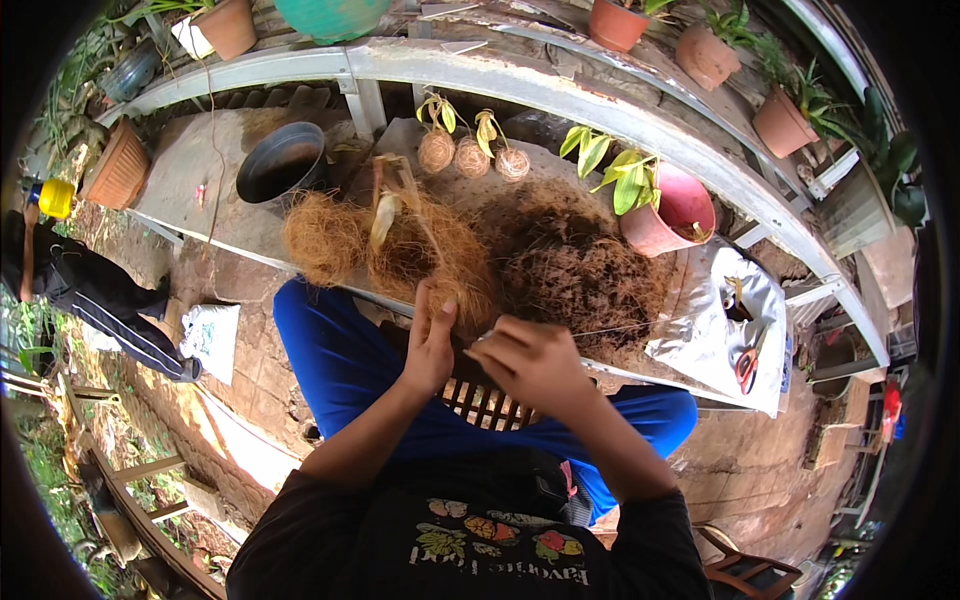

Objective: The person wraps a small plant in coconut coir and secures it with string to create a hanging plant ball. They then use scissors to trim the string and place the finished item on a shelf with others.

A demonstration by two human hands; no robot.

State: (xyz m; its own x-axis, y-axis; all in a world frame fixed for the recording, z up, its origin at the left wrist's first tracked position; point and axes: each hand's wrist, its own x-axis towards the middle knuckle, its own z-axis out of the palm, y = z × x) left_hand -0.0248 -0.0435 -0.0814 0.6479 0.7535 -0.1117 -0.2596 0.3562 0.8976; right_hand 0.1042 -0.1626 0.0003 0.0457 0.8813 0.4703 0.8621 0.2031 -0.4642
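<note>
My left hand (431, 345) holds the near side of a ball of brown coconut fibre (471, 304), its thumb and fingers pointing up along it. A drooping plant with a pale leaf (385, 217) and dry stems stands over the fibre; I cannot tell whether it is rooted in this ball. Close against the ball's right side, my right hand (536, 367) pinches a thin pale string (611, 330). That string runs taut to the right, over dark soil, towards a silvery-white plastic sack (705, 330). Loose coconut fibre (326, 236) lies left of the held ball.
A dark soil heap (581, 281) spreads beside a tilted pink pot (667, 214). Three string-wrapped balls with plants (472, 157) sit at the back. A black pot (281, 165) stands left. Orange-handled scissors (745, 370) lie on the sack. Another person (97, 292) is at far left.
</note>
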